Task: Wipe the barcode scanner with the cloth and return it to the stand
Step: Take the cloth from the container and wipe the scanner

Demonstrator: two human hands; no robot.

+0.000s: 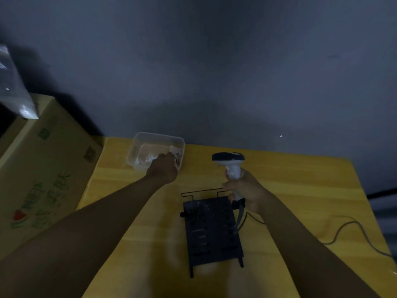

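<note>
My right hand (247,191) grips the white handle of the barcode scanner (231,163), holding it upright above the table with its dark head pointing left. Its cable (348,230) trails off to the right. The black stand (211,231) lies on the yellow table in front of me, with a thin wire frame at its far end, just left of my right hand. My left hand (164,168) reaches into a clear plastic box (137,147) where a whitish cloth (148,158) lies. Its fingers are at the cloth, but the grasp is hidden.
A yellow table (300,190) stands against a grey wall. At the left is a large cardboard carton (43,168) with a clear plastic bag (15,87) on top. The scanner cable loops across the table's right side.
</note>
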